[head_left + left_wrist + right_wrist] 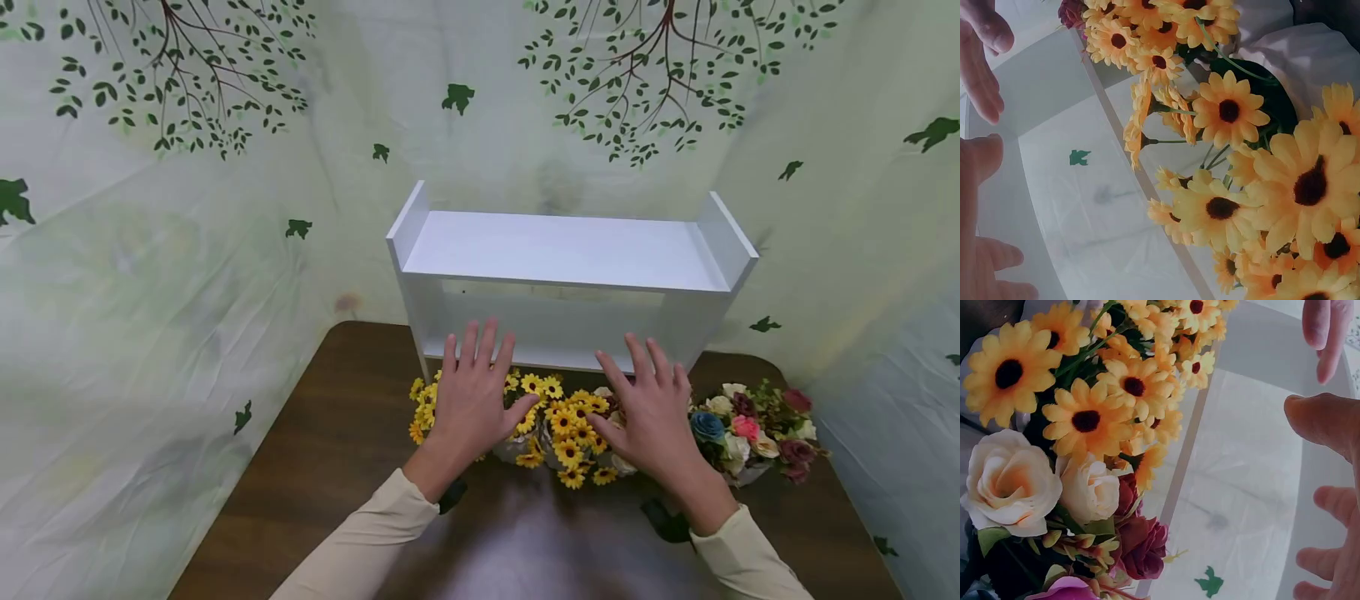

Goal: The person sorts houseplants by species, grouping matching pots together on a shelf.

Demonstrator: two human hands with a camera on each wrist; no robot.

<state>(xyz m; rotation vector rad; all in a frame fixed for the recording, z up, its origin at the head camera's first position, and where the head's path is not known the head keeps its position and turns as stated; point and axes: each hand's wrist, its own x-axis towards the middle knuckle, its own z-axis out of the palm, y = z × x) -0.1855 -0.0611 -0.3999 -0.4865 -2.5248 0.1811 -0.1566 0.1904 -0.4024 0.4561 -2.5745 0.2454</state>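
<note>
In the head view my left hand [474, 396] is held over yellow sunflower-like flowers [567, 454], its fingers spread and straight. My right hand [654, 417] is spread the same way, above the flowers' right part, and holds nothing. Behind both hands stands a white two-level shelf [566, 250] with raised side ends. Yellow flowers [1229, 110] fill the right of the left wrist view, apart from the fingers. The right wrist view shows yellow flowers [1085, 420] with a cream rose [1011, 482] and dark red roses [1144, 547] beside them. The hands partly hide the flowers in the head view.
A mixed rose bouquet [750, 429] in blue, pink, cream and dark red sits at the right on the brown wooden table [300, 467]. A pale cloth backdrop [360, 75] printed with leaves and branches hangs behind the shelf and at the sides.
</note>
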